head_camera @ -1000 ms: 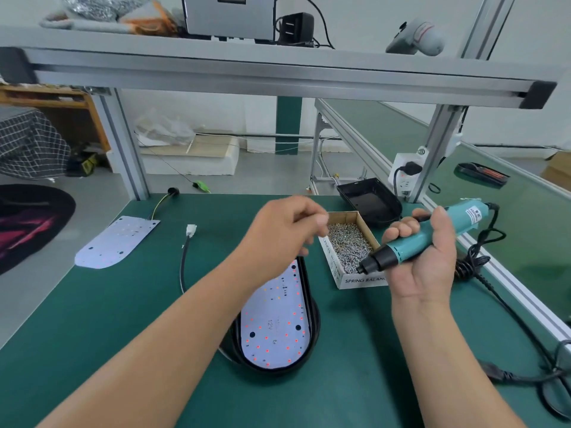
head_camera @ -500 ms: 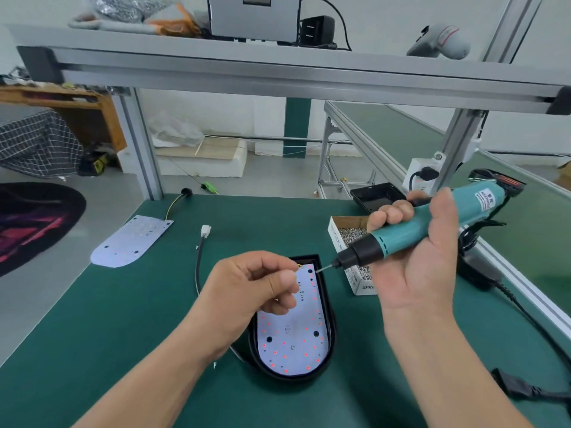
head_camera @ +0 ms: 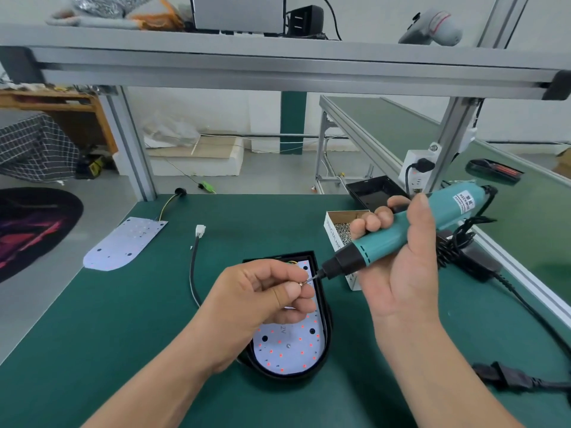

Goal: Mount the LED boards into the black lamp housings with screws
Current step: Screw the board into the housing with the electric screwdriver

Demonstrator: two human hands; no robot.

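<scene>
left hand [head_camera: 262,299]: above lamp housing [head_camera: 328,324], pinching screw [head_camera: 301,283] | right hand [head_camera: 400,273]: right of lamp housing, gripping screwdriver [head_camera: 381,246]

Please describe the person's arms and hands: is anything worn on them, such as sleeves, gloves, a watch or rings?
Nothing worn shows. The left hand and the right hand are bare: no gloves, no visible rings. The left forearm and the right forearm are bare to the picture's edge, with no sleeve, watch or band.
</scene>
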